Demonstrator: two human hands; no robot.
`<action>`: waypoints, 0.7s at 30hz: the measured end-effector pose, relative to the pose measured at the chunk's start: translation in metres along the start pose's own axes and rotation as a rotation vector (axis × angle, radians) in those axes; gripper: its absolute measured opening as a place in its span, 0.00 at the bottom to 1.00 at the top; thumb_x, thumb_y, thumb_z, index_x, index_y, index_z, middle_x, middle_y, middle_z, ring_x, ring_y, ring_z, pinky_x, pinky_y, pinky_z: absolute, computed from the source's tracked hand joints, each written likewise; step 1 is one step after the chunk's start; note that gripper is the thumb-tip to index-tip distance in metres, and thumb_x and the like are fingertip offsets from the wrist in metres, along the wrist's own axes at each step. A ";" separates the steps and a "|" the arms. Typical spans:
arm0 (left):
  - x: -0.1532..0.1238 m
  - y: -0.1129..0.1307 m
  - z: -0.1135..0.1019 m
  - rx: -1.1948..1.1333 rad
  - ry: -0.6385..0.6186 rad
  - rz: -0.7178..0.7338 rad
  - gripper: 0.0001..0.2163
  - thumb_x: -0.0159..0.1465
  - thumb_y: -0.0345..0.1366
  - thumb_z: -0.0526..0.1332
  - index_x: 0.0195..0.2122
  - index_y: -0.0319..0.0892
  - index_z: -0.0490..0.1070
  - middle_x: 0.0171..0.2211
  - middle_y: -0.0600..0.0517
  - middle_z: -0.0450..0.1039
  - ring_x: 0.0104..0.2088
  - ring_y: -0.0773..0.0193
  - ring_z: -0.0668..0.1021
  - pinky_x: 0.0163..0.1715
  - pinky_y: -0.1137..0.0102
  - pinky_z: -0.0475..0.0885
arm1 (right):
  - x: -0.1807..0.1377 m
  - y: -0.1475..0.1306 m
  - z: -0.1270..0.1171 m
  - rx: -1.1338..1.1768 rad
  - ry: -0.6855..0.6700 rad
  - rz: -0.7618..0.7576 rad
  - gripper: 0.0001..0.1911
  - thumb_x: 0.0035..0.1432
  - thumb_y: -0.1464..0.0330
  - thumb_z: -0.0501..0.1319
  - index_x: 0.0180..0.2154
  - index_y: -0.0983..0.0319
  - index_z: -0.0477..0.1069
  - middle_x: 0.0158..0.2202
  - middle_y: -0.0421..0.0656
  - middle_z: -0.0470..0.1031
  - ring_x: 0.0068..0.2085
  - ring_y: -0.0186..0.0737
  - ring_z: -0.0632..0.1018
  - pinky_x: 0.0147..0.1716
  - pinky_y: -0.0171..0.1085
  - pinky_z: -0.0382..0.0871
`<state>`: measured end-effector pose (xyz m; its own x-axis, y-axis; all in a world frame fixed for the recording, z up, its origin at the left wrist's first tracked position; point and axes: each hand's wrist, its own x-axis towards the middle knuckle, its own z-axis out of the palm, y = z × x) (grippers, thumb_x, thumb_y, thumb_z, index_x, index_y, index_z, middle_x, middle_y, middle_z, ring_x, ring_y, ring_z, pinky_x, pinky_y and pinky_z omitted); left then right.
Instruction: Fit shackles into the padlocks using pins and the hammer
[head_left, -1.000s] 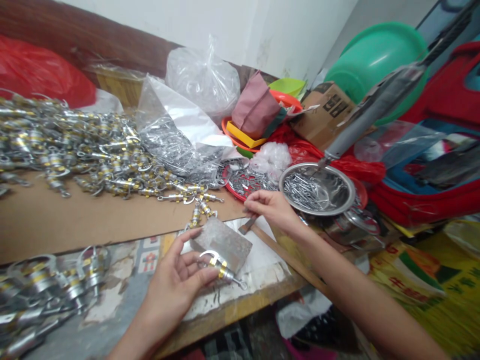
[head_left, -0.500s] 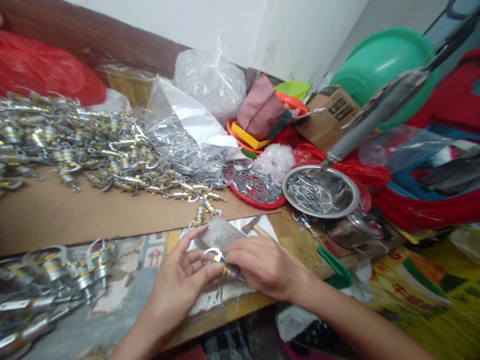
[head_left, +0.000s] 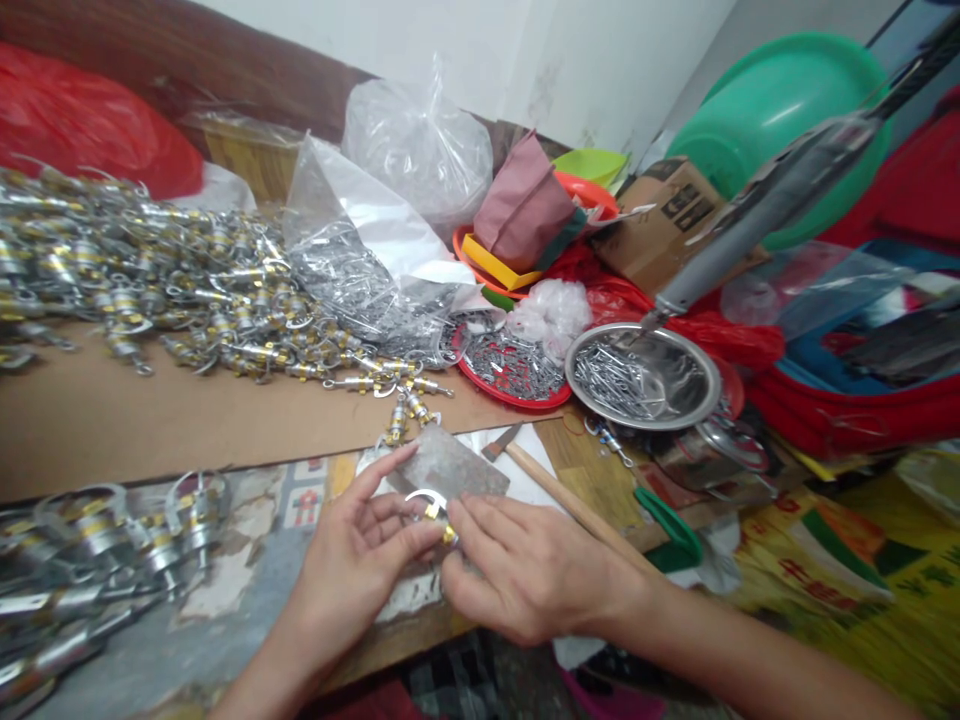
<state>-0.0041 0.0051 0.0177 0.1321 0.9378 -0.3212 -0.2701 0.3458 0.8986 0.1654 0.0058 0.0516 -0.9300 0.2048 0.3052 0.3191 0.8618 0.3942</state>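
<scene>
Between both hands is a small silver-and-brass metal fitting with a curved hook (head_left: pixel 429 499). My left hand (head_left: pixel 361 555) pinches it between thumb and fingers, the index finger stretched out above. My right hand (head_left: pixel 529 565) has its fingers closed at the fitting's right end, hiding most of that end. Just beyond the hands lies a flat grey metal block (head_left: pixel 459 464). A small hammer (head_left: pixel 559 490) with a wooden handle rests beside the block, partly behind my right forearm.
A large heap of similar fittings (head_left: pixel 150 275) covers the cardboard (head_left: pixel 150 425); several more (head_left: pixel 97 530) lie at front left. Small metal parts fill a red tray (head_left: pixel 517 402) and a steel bowl (head_left: pixel 709 405). A grey power screwdriver (head_left: pixel 757 220) hangs above the bowl.
My right hand has shifted slightly lower over the fitting and covers more of its right end. More of the hammer's handle shows. My left hand keeps its hold.
</scene>
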 end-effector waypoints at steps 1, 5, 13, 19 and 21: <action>0.000 0.000 0.000 -0.001 -0.001 -0.001 0.35 0.44 0.32 0.69 0.54 0.40 0.58 0.23 0.56 0.75 0.25 0.66 0.77 0.27 0.73 0.74 | -0.003 0.000 0.001 0.049 0.002 0.040 0.10 0.61 0.74 0.48 0.34 0.65 0.68 0.33 0.49 0.77 0.36 0.39 0.77 0.36 0.37 0.71; -0.001 -0.002 0.000 -0.009 0.008 -0.014 0.36 0.44 0.33 0.69 0.54 0.42 0.57 0.24 0.56 0.74 0.26 0.65 0.78 0.27 0.72 0.75 | -0.032 0.010 0.007 0.176 0.018 0.550 0.13 0.61 0.74 0.46 0.43 0.67 0.65 0.40 0.50 0.74 0.42 0.40 0.75 0.41 0.37 0.69; -0.001 -0.006 0.000 -0.025 0.027 -0.010 0.37 0.43 0.33 0.70 0.55 0.43 0.57 0.24 0.57 0.74 0.26 0.65 0.78 0.27 0.73 0.75 | -0.098 0.015 0.016 0.454 -0.377 1.135 0.13 0.58 0.67 0.53 0.45 0.63 0.65 0.41 0.47 0.72 0.41 0.43 0.75 0.39 0.40 0.70; -0.001 -0.002 0.003 -0.028 0.049 -0.010 0.39 0.42 0.33 0.70 0.55 0.43 0.56 0.24 0.56 0.75 0.26 0.63 0.79 0.29 0.71 0.75 | -0.065 0.001 -0.021 0.469 0.107 0.891 0.21 0.58 0.74 0.54 0.53 0.58 0.59 0.47 0.45 0.69 0.47 0.38 0.72 0.45 0.36 0.67; -0.002 -0.001 0.003 -0.031 0.049 -0.006 0.40 0.41 0.33 0.70 0.56 0.43 0.54 0.23 0.56 0.75 0.25 0.62 0.79 0.27 0.71 0.75 | -0.055 -0.002 -0.030 0.459 0.099 0.777 0.26 0.58 0.77 0.53 0.57 0.57 0.56 0.47 0.45 0.70 0.47 0.38 0.72 0.44 0.36 0.69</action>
<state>-0.0009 0.0029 0.0185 0.0874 0.9360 -0.3410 -0.2990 0.3512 0.8873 0.2211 -0.0214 0.0597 -0.4563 0.7831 0.4225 0.7262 0.6021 -0.3317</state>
